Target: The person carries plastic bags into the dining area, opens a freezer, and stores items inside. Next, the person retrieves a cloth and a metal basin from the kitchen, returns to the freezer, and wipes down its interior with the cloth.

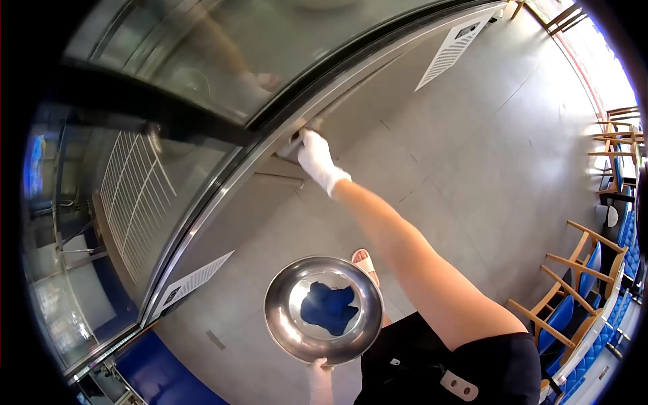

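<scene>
My left hand [320, 371], in a pale glove, grips the near rim of a round stainless steel bowl [280, 307]. A crumpled dark blue cloth [329, 307] lies inside the bowl. My right arm reaches forward, and my white-gloved right hand [316, 162] is closed at the metal edge of a glass-fronted refrigerator [223, 179]. Its fingers curl round what looks like a door handle or grip, mostly hidden by the hand. Behind the glass on the left, a white wire rack [131, 196] shows.
Grey floor tiles [466, 155] spread to the right of the refrigerator. Wooden chairs [574, 297] with blue seats line the right side. A vented panel [196, 280] sits low on the refrigerator, with a blue surface [162, 371] beside it. A sandalled foot [364, 263] shows behind the bowl.
</scene>
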A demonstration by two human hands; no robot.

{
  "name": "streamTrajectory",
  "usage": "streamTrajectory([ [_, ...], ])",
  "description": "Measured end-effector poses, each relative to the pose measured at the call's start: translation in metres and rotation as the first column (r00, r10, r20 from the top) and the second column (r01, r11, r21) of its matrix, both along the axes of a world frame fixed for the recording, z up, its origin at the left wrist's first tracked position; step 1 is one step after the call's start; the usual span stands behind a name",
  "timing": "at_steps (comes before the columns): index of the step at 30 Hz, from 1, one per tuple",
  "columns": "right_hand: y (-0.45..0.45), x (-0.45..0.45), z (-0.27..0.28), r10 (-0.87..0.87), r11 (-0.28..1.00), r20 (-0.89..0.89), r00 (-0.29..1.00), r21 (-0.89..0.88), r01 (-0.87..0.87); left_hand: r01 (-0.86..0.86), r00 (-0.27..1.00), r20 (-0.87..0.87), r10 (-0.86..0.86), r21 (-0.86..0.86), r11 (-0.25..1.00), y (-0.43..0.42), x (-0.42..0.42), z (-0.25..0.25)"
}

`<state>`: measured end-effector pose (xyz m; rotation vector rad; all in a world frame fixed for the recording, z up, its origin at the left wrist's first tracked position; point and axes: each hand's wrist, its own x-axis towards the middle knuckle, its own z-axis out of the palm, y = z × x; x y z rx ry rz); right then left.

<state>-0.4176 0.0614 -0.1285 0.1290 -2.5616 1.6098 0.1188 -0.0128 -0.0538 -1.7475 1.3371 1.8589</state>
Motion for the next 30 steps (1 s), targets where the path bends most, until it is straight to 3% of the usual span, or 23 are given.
streamTrajectory([
  [1,0.012,0.018,-0.009,-0.029,1.0,-0.084,0.996,0.004,0.029,0.048,0.999,0.0,-0.048,-0.016,0.999,0.004,0.0,-0.001],
  [2,0.034,0.042,-0.012,-0.067,0.996,-0.124,0.99,-0.072,0.058,-0.157,0.987,0.029,0.156,0.068,0.985,0.007,-0.002,-0.009],
  [3,0.066,0.064,-0.007,-0.012,0.992,0.034,0.999,-0.124,0.016,0.05,0.999,-0.001,-0.05,0.001,0.999,0.007,0.004,-0.02],
  [4,0.105,0.089,0.007,0.098,0.98,0.237,0.967,-0.191,-0.052,0.093,0.996,0.001,-0.093,-0.028,0.995,0.01,0.0,-0.019],
  [5,0.146,0.111,0.016,0.143,0.975,0.178,0.974,-0.197,-0.107,0.143,0.99,0.006,-0.143,-0.059,0.988,0.015,-0.017,-0.017],
  [7,0.229,0.151,0.007,0.141,0.976,0.269,0.953,-0.197,-0.089,0.145,0.989,-0.004,-0.145,-0.017,0.989,0.018,-0.047,-0.022],
  [8,0.272,0.168,0.02,0.06,0.987,0.455,0.888,-0.16,0.016,-0.046,0.999,-0.007,0.047,0.1,0.994,0.013,-0.052,-0.041],
  [9,0.316,0.179,0.026,-0.016,0.997,0.466,0.885,-0.057,0.048,0.329,0.944,-0.022,-0.329,-0.009,0.944,0.007,-0.056,-0.055],
  [10,0.356,0.186,0.033,-0.163,0.971,0.54,0.826,-0.061,0.232,0.198,0.98,-0.01,-0.198,0.083,0.977,0.007,-0.074,-0.065],
  [11,0.405,0.19,0.03,-0.188,0.939,0.618,0.764,-0.116,0.325,0.06,0.998,0.009,-0.062,0.17,0.984,0.011,-0.101,-0.076],
  [13,0.487,0.192,0.021,-0.355,0.728,0.674,0.647,-0.235,0.644,0.064,0.997,0.024,-0.071,0.214,0.975,0.017,-0.141,-0.108],
  [15,0.58,0.202,-0.012,-0.337,0.406,0.767,0.546,-0.405,0.819,0.142,0.982,0.099,-0.164,0.197,0.97,0.021,-0.178,-0.126],
  [17,0.627,0.18,-0.017,-0.495,0.433,0.63,0.599,-0.418,0.798,0.219,0.964,0.099,-0.246,0.224,0.95,0.022,-0.22,-0.159],
  [19,0.679,0.167,-0.046,-0.601,0.345,0.465,0.65,-0.582,0.736,0.323,0.933,0.096,-0.347,0.207,0.924,0.029,-0.264,-0.181],
  [22,0.711,0.145,-0.047,-0.714,0.297,0.349,0.607,-0.634,0.714,0.49,0.857,0.062,-0.511,0.205,0.847,0.036,-0.319,-0.216],
  [23,0.728,0.139,-0.056,-0.681,0.36,0.304,0.666,-0.653,0.667,0.529,0.838,0.035,-0.545,0.193,0.826,0.041,-0.34,-0.228],
  [25,0.699,0.115,-0.042,-0.792,0.304,0.209,0.573,-0.679,0.668,0.579,0.809,0.003,-0.588,0.164,0.799,0.049,-0.375,-0.253],
  [27,0.737,0.118,-0.083,-0.791,0.394,0.111,0.601,-0.658,0.641,0.53,0.84,0.03,-0.542,0.17,0.831,0.058,-0.404,-0.289],
  [28,0.723,0.115,-0.08,-0.858,-0.03,0.403,0.319,-0.659,0.751,0.546,0.828,0.033,-0.559,0.178,0.819,0.058,-0.413,-0.316],
  [30,0.723,0.133,-0.139,-0.782,-0.008,0.519,0.345,-0.562,0.827,0.486,0.869,-0.006,-0.495,0.198,0.851,0.063,-0.423,-0.358],
])
